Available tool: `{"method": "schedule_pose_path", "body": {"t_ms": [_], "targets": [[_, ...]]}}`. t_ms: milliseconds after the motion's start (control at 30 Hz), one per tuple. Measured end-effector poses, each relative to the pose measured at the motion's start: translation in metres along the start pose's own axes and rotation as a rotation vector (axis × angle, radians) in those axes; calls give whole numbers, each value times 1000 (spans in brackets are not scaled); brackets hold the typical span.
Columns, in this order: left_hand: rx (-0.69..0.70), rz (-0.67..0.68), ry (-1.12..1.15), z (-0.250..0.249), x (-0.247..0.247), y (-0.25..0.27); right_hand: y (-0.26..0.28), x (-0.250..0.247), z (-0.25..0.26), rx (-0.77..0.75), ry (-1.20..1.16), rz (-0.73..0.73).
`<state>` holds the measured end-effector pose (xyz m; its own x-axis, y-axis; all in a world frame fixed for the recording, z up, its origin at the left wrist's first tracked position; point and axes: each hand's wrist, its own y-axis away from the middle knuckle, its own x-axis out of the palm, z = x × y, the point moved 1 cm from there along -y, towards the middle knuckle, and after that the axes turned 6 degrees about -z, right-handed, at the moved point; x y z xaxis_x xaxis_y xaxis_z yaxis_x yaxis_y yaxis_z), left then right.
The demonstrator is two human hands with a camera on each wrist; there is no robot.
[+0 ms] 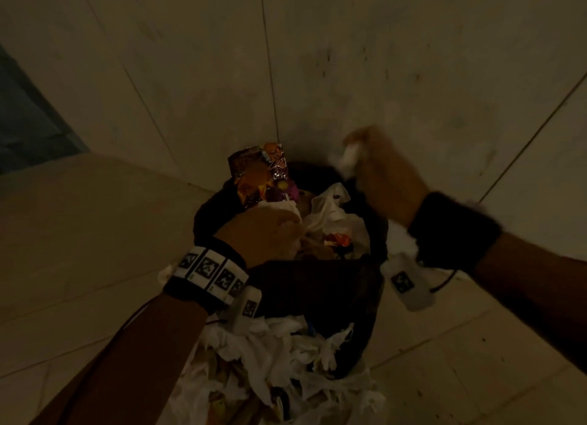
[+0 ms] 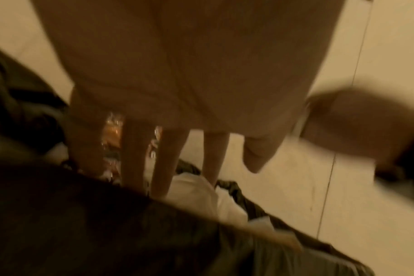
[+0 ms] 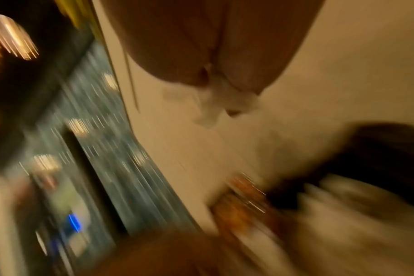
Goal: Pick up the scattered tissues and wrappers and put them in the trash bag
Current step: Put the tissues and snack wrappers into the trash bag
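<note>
A black trash bag [image 1: 317, 285] stands open on the floor against the wall. In it are a shiny orange wrapper [image 1: 263, 173] sticking up at the far rim and crumpled white tissues [image 1: 330, 211]. My left hand [image 1: 270, 234] reaches into the bag mouth. In the left wrist view its straight fingers [image 2: 164, 164] point down against the wrapper [image 2: 112, 130] and a tissue [image 2: 201, 194]. My right hand [image 1: 381, 173], blurred, hovers over the bag's far right rim and grips a small white tissue [image 1: 349, 157]. That tissue [image 3: 215, 104] hangs out of the curled fingers.
A heap of white tissues [image 1: 279, 361] lies on the floor tiles in front of the bag, beside my left forearm. More white tissue [image 1: 400, 240] shows right of the bag. A tiled wall [image 1: 349, 59] rises behind; dark glass [image 1: 25, 122] is at the far left.
</note>
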<state>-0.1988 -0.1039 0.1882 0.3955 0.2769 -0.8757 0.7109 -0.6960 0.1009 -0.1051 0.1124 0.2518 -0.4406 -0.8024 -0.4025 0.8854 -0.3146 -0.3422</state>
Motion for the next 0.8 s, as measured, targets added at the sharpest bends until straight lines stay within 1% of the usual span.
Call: {"method": "schedule_pose_path", "body": {"t_ms": [67, 100, 133, 167, 200, 233, 267, 333, 367, 400, 433, 467, 600, 667, 733, 800], "targets": [[73, -264, -47, 1, -10, -1, 21, 24, -40, 95, 401, 347], [110, -389, -53, 3, -11, -5, 33, 31, -52, 157, 539, 475], [121, -475, -52, 5, -11, -12, 45, 35, -56, 186, 596, 534], [96, -507, -60, 11, -9, -22, 53, 35, -58, 178, 580, 524], [44, -492, -70, 16, -6, -32, 60, 36, -52, 109, 531, 446], [-16, -406, -78, 23, -1, -43, 66, 33, -49, 42, 493, 354], [-41, -260, -100, 28, 5, -53, 72, 29, -46, -19, 461, 261], [-34, 76, -175, 28, 22, -63, 85, 16, -41, -85, 434, 85], [-47, 175, -188, 28, 31, -65, 94, 9, -40, -99, 422, 17], [-83, 211, -160, 28, 40, -64, 106, 3, -41, -109, 408, -30], [-117, 199, -140, 27, 47, -63, 119, -3, -41, -98, 401, -51], [-122, 170, -120, 27, 55, -63, 133, -9, -45, -76, 400, -50], [-107, 163, -124, 34, 64, -75, 186, -19, -71, 125, 403, 8], [-96, 186, -145, 35, 61, -81, 207, -19, -79, 233, 391, 39], [-61, 176, -218, 27, 51, -78, 224, -18, -87, 312, 378, 76], [-67, 152, -294, 16, 31, -68, 241, -15, -95, 400, 370, 115]]}}
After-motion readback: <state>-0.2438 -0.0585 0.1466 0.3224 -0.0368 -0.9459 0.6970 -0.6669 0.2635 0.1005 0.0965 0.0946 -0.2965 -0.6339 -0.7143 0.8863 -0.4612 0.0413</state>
